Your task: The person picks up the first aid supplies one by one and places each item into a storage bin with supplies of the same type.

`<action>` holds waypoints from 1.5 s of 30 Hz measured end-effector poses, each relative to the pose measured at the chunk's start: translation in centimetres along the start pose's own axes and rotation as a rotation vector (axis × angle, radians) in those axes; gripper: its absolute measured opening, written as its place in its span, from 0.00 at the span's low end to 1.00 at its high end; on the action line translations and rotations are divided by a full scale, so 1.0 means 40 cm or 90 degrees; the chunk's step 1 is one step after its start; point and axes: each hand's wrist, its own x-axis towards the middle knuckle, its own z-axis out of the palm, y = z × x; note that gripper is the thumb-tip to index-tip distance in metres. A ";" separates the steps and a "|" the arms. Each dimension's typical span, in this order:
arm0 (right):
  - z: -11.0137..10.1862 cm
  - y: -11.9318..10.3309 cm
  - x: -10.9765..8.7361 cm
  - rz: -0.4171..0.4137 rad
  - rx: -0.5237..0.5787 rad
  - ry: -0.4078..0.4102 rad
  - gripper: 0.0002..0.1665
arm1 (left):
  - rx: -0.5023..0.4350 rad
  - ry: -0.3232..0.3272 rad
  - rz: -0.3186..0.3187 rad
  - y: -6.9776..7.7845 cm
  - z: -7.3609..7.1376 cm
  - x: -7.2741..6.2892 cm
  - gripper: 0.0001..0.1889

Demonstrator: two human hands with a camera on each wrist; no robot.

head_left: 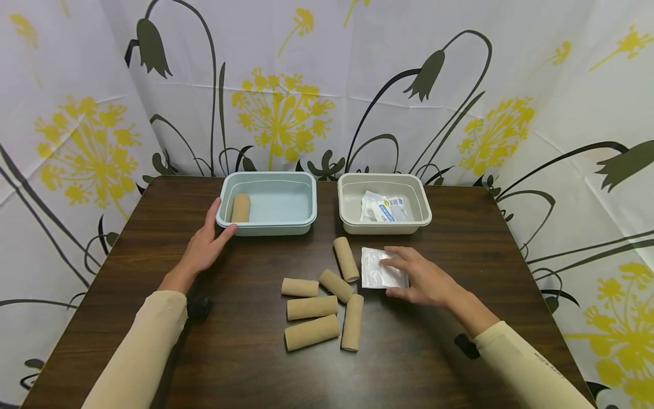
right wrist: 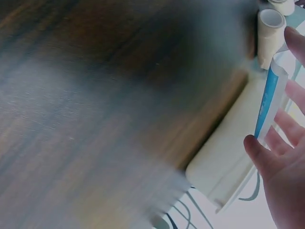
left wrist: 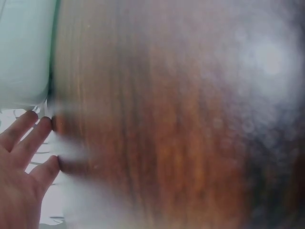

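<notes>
Dark table (head_left: 245,363) with tubes (head_left: 312,333), bins (head_left: 271,230)

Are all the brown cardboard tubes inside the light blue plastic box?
No, just one brown cardboard tube lies in the light blue plastic box, while six more tubes lie on the dark wooden table.

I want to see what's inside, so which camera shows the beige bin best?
The head view: it shows the whole beige bin from above, with packets inside. The right wrist view catches only part of its outside; the left wrist view shows none of it.
</notes>
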 end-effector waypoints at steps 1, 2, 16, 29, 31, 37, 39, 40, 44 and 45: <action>-0.004 -0.001 0.003 -0.006 -0.001 0.008 0.37 | -0.001 -0.001 0.000 0.000 0.001 0.000 0.43; -0.009 -0.002 0.007 -0.010 -0.002 0.017 0.37 | -0.002 -0.002 0.000 0.000 0.001 0.000 0.43; -0.061 -0.006 0.096 -0.051 -0.001 0.115 0.35 | -0.007 0.002 -0.003 -0.007 0.000 0.001 0.43; -0.088 0.026 0.190 -0.016 0.013 0.161 0.32 | -0.005 -0.004 -0.007 0.000 0.000 0.002 0.44; -0.094 0.029 0.199 0.003 0.020 0.157 0.33 | -0.005 -0.004 -0.009 0.002 -0.002 0.005 0.44; -0.101 0.041 0.226 0.069 0.043 0.135 0.32 | -0.002 -0.006 -0.014 0.007 -0.004 0.006 0.44; -0.098 0.047 0.237 0.087 0.042 0.134 0.32 | 0.001 -0.006 -0.015 0.007 -0.004 0.005 0.44; -0.096 0.050 0.242 0.095 0.041 0.135 0.31 | 0.003 -0.007 -0.016 0.006 -0.004 0.004 0.44; -0.085 0.058 0.261 0.113 0.041 0.153 0.29 | 0.008 -0.005 -0.016 0.002 -0.001 0.003 0.43; -0.082 0.059 0.264 0.117 0.043 0.158 0.29 | 0.009 -0.004 -0.015 0.001 0.000 0.003 0.43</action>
